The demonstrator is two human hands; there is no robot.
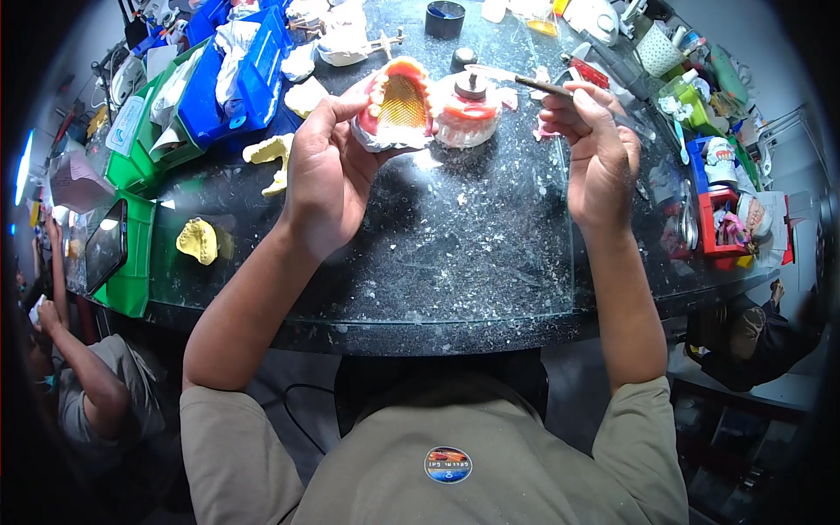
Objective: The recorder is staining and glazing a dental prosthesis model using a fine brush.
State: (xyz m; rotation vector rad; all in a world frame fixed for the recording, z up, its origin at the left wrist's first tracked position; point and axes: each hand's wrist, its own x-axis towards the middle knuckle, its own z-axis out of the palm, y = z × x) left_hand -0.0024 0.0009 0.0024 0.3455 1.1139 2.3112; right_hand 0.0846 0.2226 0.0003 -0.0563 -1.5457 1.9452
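My left hand (pixel 331 162) holds up an upper dental model (pixel 404 101) with a row of teeth, red wax along the gum and a gold mesh across the palate. The fingers of my right hand (pixel 599 153) are closed round the dark handle of a wax knife (pixel 544 86). Its thin blade points left, over the metal neck of a faceted glass spirit lamp (pixel 466 122) with a reddish band. The lamp stands on the dark table just right of the model. Behind it sits a small black cap (pixel 464 59).
Yellow plaster casts (pixel 197 241) lie at the left. Blue bins (pixel 249 70) and a green bin (pixel 131 262) line that side. A black cup (pixel 444 19) stands at the back; a red tray (pixel 724 226) is at the right. Other people are at both sides.
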